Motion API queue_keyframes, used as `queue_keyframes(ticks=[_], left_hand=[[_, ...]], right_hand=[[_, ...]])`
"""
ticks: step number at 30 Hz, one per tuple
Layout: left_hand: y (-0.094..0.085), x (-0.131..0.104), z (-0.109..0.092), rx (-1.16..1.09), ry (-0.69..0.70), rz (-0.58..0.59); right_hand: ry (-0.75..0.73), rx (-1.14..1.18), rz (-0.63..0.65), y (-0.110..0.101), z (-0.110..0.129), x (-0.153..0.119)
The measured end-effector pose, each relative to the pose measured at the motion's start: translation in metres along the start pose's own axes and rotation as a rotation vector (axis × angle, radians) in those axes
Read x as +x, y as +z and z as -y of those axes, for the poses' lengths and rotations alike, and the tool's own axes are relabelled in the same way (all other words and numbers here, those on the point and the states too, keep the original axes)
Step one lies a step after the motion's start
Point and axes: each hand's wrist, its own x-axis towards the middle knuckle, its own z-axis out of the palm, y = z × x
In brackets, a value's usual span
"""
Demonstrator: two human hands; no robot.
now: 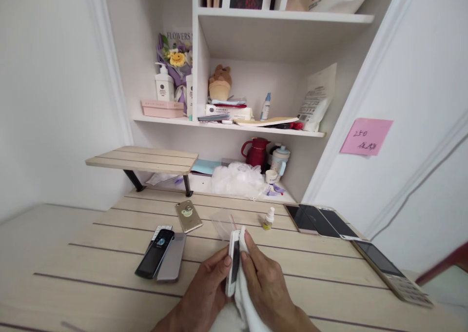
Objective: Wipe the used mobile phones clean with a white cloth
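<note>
My left hand (209,284) grips a white phone (232,266) with a dark screen, tilted up on its edge above the table. My right hand (266,279) is closed around a white cloth (242,293) and presses it against the phone's right side. The cloth hangs down between my hands and covers part of the phone. Just beyond the phone lies a clear plastic bag (221,223) with a red strip. A small spray bottle (268,219) with a white cap and yellowish liquid stands to the right of the bag.
On the left lie a gold phone (188,216), a black keypad phone (155,254) and a grey phone (171,258). Several phones (321,221) line the right, with a gold keypad phone (391,273) nearer. A small raised stand (144,159) and a cluttered shelf (263,128) are behind.
</note>
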Motion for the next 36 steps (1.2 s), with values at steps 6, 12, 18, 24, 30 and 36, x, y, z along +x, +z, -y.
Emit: queue_keyframes(ticks=[6, 12, 18, 24, 30, 36], left_hand=[[-0.002, 0.002, 0.002, -0.004, 0.005, 0.000], [-0.001, 0.000, -0.001, 0.026, -0.013, -0.036], [-0.004, 0.002, 0.001, 0.005, -0.025, -0.018], [-0.004, 0.004, 0.004, 0.001, 0.005, -0.013], [0.001, 0.000, -0.001, 0.007, -0.011, -0.009], [-0.005, 0.001, 0.001, 0.025, -0.006, -0.008]], right_hand=[[-0.208, 0.023, 0.031, -0.003, 0.010, 0.001], [0.016, -0.050, 0.023, 0.003, -0.005, 0.000], [0.025, 0.050, 0.029, 0.000, 0.005, 0.000], [-0.234, 0.017, 0.098, -0.004, 0.012, -0.001], [-0.106, -0.052, 0.031, 0.002, -0.008, -0.003], [0.140, -0.062, 0.076, 0.007, -0.012, -0.002]])
